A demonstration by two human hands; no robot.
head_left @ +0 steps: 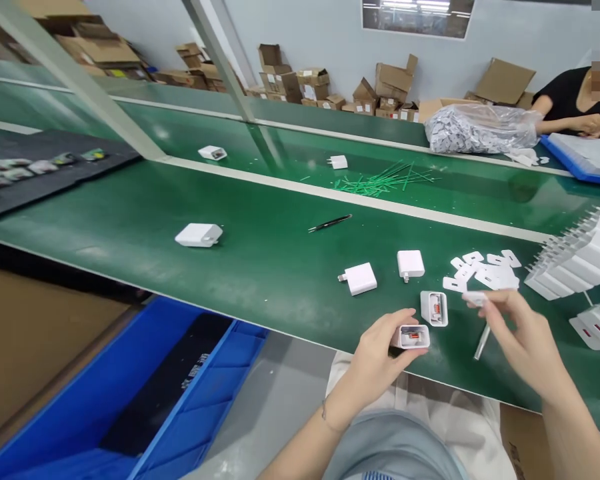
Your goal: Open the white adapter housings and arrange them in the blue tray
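My left hand (380,350) grips a white charger housing (414,337) near the table's front edge, its open end toward me with the parts inside showing. Between the fingertips of my right hand (523,333) is a small white end cap (475,299), held above the table to the right of the housing. A second open housing (435,309) stands just behind the held one. Loose white caps (490,270) lie piled beyond my right hand. Under that hand rests a thin metal rod-like tool (482,341). Two white chargers (361,278) (411,264) lie behind my left hand.
Rows of white chargers (575,257) stand at the right. Tweezers (330,223), another charger (199,235) and green sticks (380,181) lie farther off. A blue crate (220,400) is below the table edge. Across the table, a person (570,107) sits beside a clear bag (480,128).
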